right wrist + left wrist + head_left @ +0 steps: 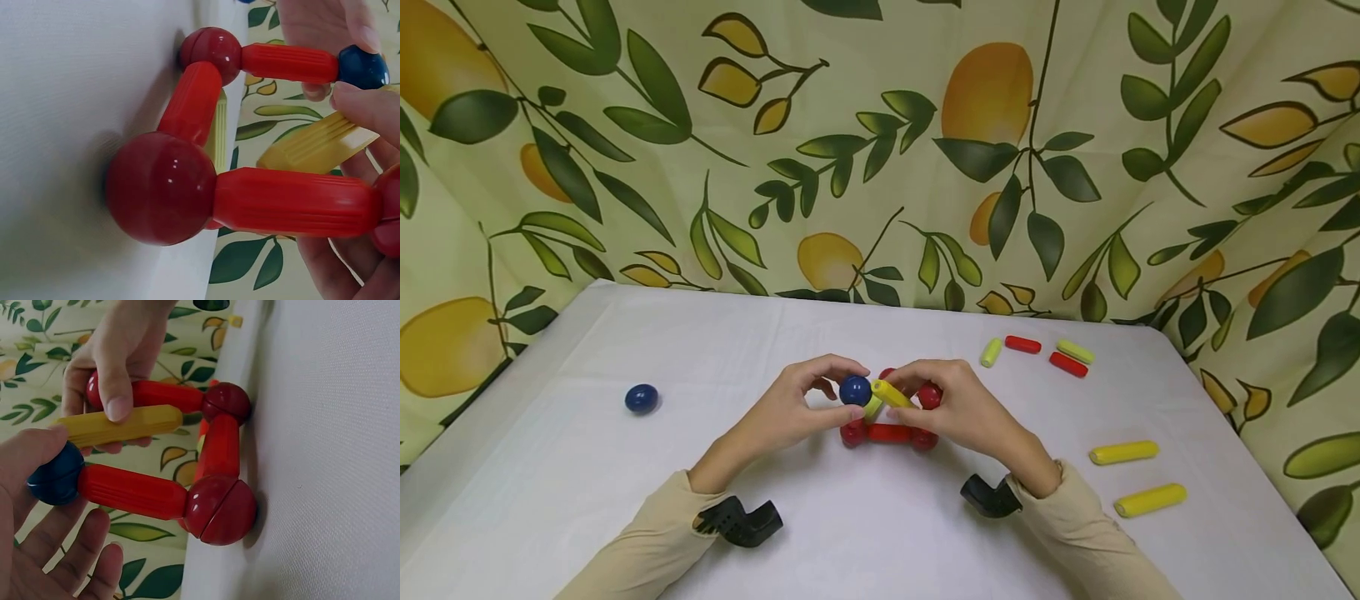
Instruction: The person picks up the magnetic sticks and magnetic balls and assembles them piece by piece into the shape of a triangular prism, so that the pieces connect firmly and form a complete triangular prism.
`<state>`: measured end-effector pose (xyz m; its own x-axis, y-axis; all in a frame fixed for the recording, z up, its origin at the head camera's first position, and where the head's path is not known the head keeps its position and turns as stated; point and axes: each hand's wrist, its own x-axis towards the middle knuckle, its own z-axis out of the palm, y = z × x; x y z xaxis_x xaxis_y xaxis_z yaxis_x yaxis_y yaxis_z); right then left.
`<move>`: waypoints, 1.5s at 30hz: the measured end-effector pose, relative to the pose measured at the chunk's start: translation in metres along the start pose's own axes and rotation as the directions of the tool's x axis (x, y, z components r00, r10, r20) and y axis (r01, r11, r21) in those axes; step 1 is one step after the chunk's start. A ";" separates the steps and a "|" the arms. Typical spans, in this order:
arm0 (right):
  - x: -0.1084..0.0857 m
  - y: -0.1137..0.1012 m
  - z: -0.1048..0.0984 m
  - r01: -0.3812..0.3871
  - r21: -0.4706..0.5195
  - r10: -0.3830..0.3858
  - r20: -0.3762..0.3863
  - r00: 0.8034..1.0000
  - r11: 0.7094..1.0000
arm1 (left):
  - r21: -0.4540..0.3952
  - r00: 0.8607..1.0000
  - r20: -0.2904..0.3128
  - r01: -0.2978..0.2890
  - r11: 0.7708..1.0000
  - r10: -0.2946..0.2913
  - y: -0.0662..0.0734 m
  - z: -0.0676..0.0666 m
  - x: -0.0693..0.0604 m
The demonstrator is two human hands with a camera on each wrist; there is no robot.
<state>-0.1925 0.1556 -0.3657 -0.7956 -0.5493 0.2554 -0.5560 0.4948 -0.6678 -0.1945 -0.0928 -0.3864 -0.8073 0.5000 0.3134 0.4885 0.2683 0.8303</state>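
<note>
Fruit-print curtain (988, 92) is filling the top of the head view, with a white tabletop (535, 508) spreading out below it. Around the middle, the left hand (786, 408) is pinching a blue ball (855, 390) between thumb and fingers, while the right hand (966, 412) is gripping a yellow rod (892, 395). Key bit imo: the rod's long axis is slanting from upper left to lower right, with its upper-left end facing the blue ball, and the right hand is clearly the nearer one. Can't tell if rod and ball are touching. Upper red ball (930, 395) is sitting by the right fingers, a spare blue ball (642, 399) is lying at left, and two spare yellow rods (1123, 452) are lying at lower right. Over in the left wrist view, the left thumb is resting against the blue ball at the left end of a red rod (132, 492), and the yellow rod is crossing the picture just above it, right thumb pressing on it. Right wrist view: the yellow rod is running from centre to upper right, passing under the right thumb toward the blue ball.
</note>
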 end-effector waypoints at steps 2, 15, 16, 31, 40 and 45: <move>0.000 0.000 0.000 -0.006 -0.016 0.006 0.004 1.000 1.000 | 0.002 1.000 0.001 0.001 1.000 -0.001 0.000 0.000 0.000; -0.002 0.006 0.003 -0.035 -0.005 0.035 -0.011 0.999 0.999 | -0.014 1.000 0.008 0.001 1.000 -0.001 0.000 0.001 0.000; -0.002 0.006 0.004 -0.024 0.005 0.024 -0.019 1.000 1.000 | -0.014 1.000 0.008 0.003 1.000 -0.003 0.000 0.001 0.000; -0.006 0.009 0.008 -0.002 0.024 0.004 -0.075 0.997 1.000 | -0.019 1.000 0.010 0.026 0.999 -0.026 0.000 0.001 0.000; -0.007 0.015 0.010 0.035 0.082 -0.027 -0.093 0.995 0.996 | -0.032 1.000 0.021 0.022 0.999 -0.021 -0.001 0.001 0.000; -0.007 0.017 0.010 0.048 0.141 -0.035 -0.088 0.996 0.989 | -0.040 1.000 0.020 0.024 0.999 -0.023 -0.001 0.001 0.000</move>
<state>-0.1942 0.1611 -0.3857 -0.7935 -0.5053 0.3392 -0.5537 0.3679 -0.7471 -0.1943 -0.0921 -0.3882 -0.8115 0.5103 0.2847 0.4554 0.2470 0.8553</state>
